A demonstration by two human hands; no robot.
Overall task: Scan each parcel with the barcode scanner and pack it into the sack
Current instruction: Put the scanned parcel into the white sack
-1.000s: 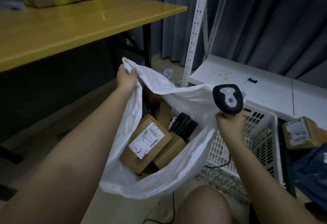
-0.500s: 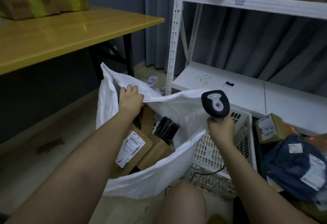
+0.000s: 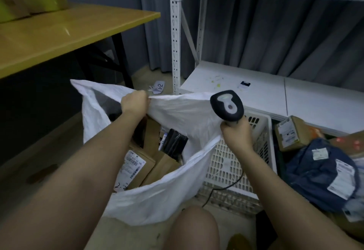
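A white woven sack (image 3: 157,196) stands open on the floor in front of me. My left hand (image 3: 135,103) grips its far rim and pulls it taut. My right hand (image 3: 235,134) holds the black barcode scanner (image 3: 227,104) by its handle and also pinches the sack's near rim. Inside the sack lie cardboard parcels, one with a white label (image 3: 134,166), and a black packet (image 3: 174,144). At the right, outside the sack, sit a small cardboard parcel (image 3: 291,133) and a dark blue bagged parcel (image 3: 323,172).
A white plastic crate (image 3: 262,145) stands just right of the sack, with the scanner cable trailing beneath it. A white metal shelf rack (image 3: 236,84) rises behind. A yellow table (image 3: 69,30) with parcels is at the left. My knee (image 3: 195,228) is at the bottom.
My left hand shifted along the sack's rim to the far edge and pulled it tight. My view swung right, bringing the parcels beside the crate into sight.
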